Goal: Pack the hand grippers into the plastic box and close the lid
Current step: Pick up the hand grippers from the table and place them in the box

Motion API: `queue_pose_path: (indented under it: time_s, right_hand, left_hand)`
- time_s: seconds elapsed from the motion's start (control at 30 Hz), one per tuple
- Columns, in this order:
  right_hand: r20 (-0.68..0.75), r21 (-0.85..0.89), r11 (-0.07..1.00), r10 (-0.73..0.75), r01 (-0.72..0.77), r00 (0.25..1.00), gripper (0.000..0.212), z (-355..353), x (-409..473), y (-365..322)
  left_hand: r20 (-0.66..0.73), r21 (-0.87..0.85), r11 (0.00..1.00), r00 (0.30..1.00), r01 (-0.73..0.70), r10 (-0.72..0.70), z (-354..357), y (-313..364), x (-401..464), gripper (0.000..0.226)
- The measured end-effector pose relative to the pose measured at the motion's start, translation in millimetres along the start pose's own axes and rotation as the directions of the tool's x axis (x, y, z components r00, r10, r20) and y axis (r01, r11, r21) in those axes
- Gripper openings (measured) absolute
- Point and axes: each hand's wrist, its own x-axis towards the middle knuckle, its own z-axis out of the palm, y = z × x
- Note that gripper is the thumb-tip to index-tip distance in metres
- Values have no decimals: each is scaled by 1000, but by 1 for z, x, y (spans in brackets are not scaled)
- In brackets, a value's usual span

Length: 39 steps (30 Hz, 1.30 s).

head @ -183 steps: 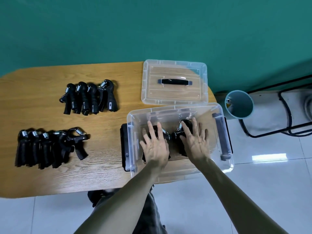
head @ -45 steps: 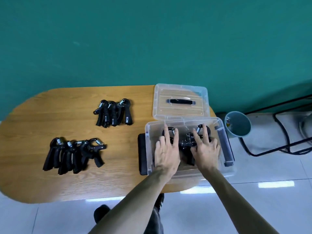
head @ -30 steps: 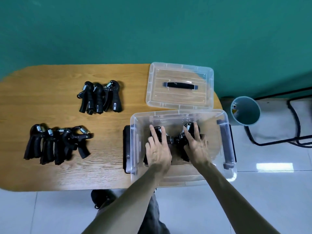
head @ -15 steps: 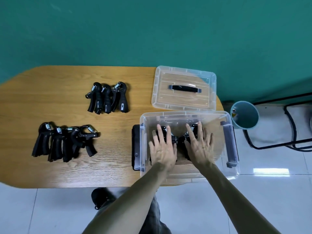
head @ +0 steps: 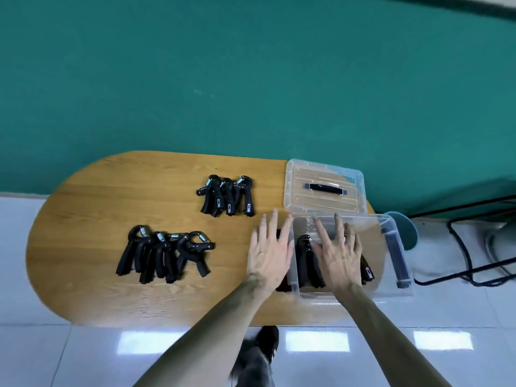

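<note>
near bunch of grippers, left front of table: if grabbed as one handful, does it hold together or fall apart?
The near bunch will probably scatter: the grippers lie loose side by side, handles splayed, one skewed across the rest. The exposed steel springs may snag each other. Each looks rigid, and its flat pose makes rolling unlikely.

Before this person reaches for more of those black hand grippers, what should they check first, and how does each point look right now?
1. Left hand free to grab: ok, open and flat, outside the plastic box.
2. Right hand free: ok, open, spread over the hand grippers in the box.
3. Room left in the box: ok, its right part looks bare.
4. Hand grippers left to pack: not ok, the near pile and the far pile lie on the table.
5. Lid out of the way: ok, it lies behind the box.
6. Packed hand grippers lying flat: cannot tell, the right hand hides them.
</note>
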Motion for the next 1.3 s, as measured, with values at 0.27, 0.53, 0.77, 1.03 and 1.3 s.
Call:
queue_pose_path:
  time_s: [0.27, 0.53, 0.77, 1.03, 1.3]
  right_hand:
    - [71, -29, 995, -96, 98, 993, 60, -31, -26, -122]
    - [154, 12, 986, -167, 167, 974, 60, -29, -25, -233]
    - [201, 30, 969, -246, 245, 948, 59, -1, -8, -294]
    - [327, 46, 958, -281, 282, 902, 59, 37, 28, -344]
    - [383, 21, 958, -272, 286, 883, 58, 78, 98, -359]
  left_hand:
    - [34, 30, 995, 995, 90, -91, -48, -108, -51, 62]
    - [110, 24, 979, 973, 202, -204, -68, -199, -74, 63]
    - [196, 31, 945, 925, 324, -324, -58, -268, -85, 60]
    - [307, -38, 900, 862, 434, -403, -26, -335, -87, 59]
    - [385, -10, 892, 825, 452, -414, 25, -375, -55, 59]
